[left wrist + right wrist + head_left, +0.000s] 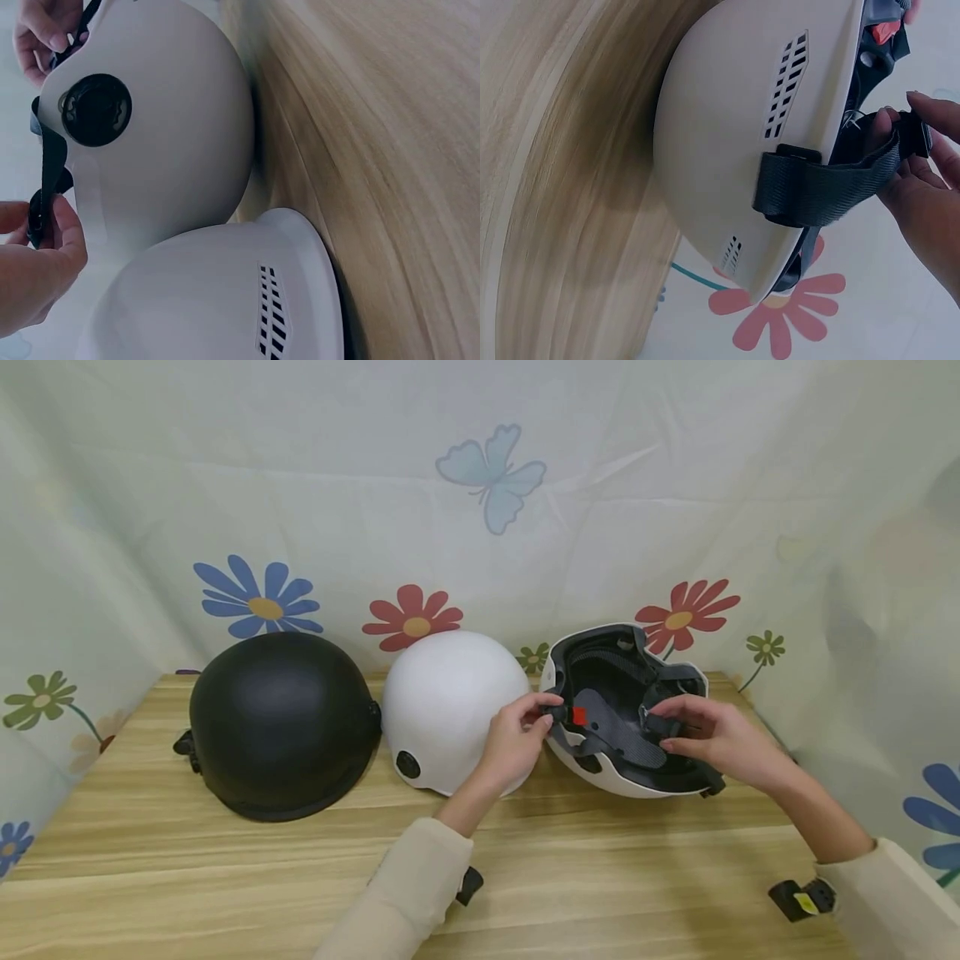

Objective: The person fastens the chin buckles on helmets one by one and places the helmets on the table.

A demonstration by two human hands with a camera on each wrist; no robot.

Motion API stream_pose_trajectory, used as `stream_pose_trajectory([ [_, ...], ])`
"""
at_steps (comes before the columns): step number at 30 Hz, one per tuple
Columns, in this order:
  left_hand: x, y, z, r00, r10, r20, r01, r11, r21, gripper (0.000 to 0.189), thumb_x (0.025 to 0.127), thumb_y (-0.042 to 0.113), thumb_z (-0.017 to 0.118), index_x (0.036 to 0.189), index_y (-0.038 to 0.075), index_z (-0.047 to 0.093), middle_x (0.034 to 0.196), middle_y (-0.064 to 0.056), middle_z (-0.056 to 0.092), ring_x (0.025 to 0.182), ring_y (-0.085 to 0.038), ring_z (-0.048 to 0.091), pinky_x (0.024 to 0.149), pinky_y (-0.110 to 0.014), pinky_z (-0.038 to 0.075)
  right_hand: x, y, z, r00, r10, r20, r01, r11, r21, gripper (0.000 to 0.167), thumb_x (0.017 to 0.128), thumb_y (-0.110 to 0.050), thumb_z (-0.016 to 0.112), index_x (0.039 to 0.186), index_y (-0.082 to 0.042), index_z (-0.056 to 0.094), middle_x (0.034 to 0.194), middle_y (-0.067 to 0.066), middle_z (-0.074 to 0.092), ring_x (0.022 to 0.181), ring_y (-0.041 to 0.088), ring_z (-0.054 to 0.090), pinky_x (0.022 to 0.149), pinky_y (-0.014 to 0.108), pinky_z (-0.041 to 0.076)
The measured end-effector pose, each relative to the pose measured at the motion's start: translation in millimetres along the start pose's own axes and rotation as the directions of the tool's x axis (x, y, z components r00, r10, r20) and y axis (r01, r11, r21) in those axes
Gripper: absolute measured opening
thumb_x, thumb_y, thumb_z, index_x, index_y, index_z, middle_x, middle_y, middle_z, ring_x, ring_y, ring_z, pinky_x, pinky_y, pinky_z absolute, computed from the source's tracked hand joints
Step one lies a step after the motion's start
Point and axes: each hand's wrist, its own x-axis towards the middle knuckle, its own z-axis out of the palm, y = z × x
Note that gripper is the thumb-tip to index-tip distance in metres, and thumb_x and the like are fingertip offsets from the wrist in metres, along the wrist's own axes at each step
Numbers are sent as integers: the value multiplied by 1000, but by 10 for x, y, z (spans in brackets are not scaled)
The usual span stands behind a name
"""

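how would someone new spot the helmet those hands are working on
Look along the wooden table to its right side, before the flowered backdrop. There, the left hand and right hand handle a white helmet. Unlike the black helmet and other white helmet, it lies upside down, dark lining showing.

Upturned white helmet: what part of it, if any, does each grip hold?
The left grip pinches a black buckle on the helmet's strap; the right grip holds a wide black strap.
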Motion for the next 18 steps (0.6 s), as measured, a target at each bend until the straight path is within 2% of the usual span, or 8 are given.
stream_pose_trajectory([
  [3, 6, 0, -13, 1000, -8, 3, 8, 999, 38, 18, 87, 3, 59, 104, 1, 64, 98, -11, 62, 84, -20, 58, 74, -24, 48, 14, -20, 25, 1000, -20, 7, 20, 1000, -5, 35, 80, 1, 67, 113, 3, 56, 108, 16, 53, 87, 12, 59, 69, 20, 51],
  [4, 26, -56, -6, 1000, -4, 0, 4, 998, 57, 17, 86, 6, 61, 104, 3, 64, 96, -9, 62, 83, -17, 57, 74, -24, 48, 18, -22, 32, 1000, -30, 9, 30, 1000, -4, 35, 80, 1, 67, 113, 4, 56, 108, 16, 53, 86, 11, 59, 68, 20, 51],
  [11, 24, -88, -10, 999, 46, -11, -43, 982, 183, 14, 84, 5, 64, 98, 5, 63, 80, -6, 58, 72, -15, 55, 66, -22, 47, 25, -9, 56, 999, -37, 19, 37, 999, -11, 35, 79, 3, 67, 113, 4, 56, 108, 18, 55, 84, 11, 59, 69, 20, 51],
  [18, 32, -109, -26, 996, 77, 34, -84, 958, 273, 19, 86, 5, 62, 105, 6, 66, 93, -9, 61, 73, -16, 56, 65, -21, 46, 21, 0, 62, 998, -60, 17, 61, 998, -21, 35, 78, 7, 66, 111, 4, 57, 107, 18, 56, 84, 10, 58, 68, 20, 51],
])
